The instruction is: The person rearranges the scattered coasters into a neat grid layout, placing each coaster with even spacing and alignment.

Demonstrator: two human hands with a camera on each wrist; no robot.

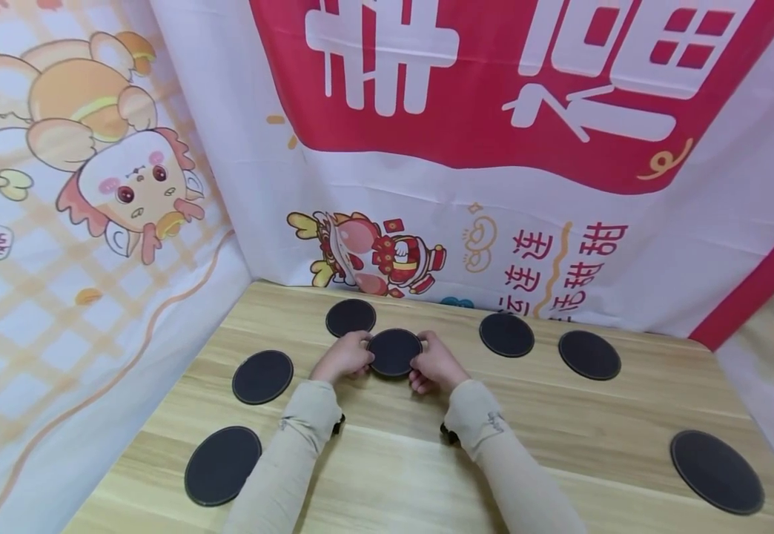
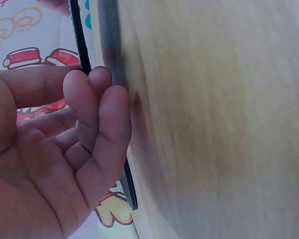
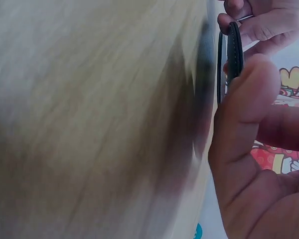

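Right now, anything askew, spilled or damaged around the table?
No spill or visible damage; the disc pinched between the left hand and right hand looks intact. Odd, though: the cartoon animal on the left cloth has its head below its body, and the red cartoon on the back cloth lies sideways.

L grip [image 1: 350, 354], R grip [image 1: 437, 363] hold disc [image 1: 394, 352].

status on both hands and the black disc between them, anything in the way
Left hand and right hand gripping opposite edges of black disc. Disc held just off tabletop. Second disc close by left hand, possible obstacle.
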